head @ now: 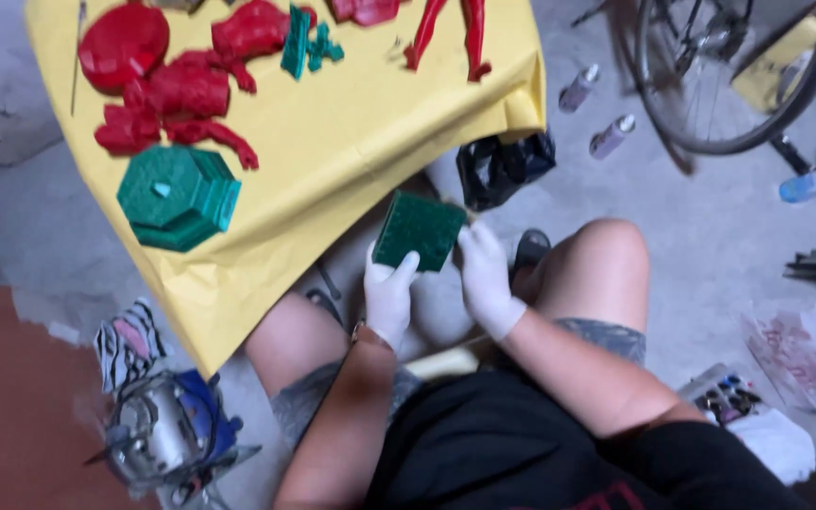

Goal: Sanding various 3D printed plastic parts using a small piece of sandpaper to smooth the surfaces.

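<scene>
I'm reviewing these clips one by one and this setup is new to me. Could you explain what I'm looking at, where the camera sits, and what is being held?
There is no machine here: a seated person works with two hands in white gloves. The single picture comes from a camera worn on the person's head, looking down over their knees. The left hand and right hand hold between them a flat, dark green square plate with a textured face, one hand at each lower corner. Up and to the left lies a yellow sheet carrying red moulded parts, small teal pieces and a green octagonal box. On the grey floor around are a bicycle wheel, two small bottles, a black bag, a paint palette and a power tool.
</scene>
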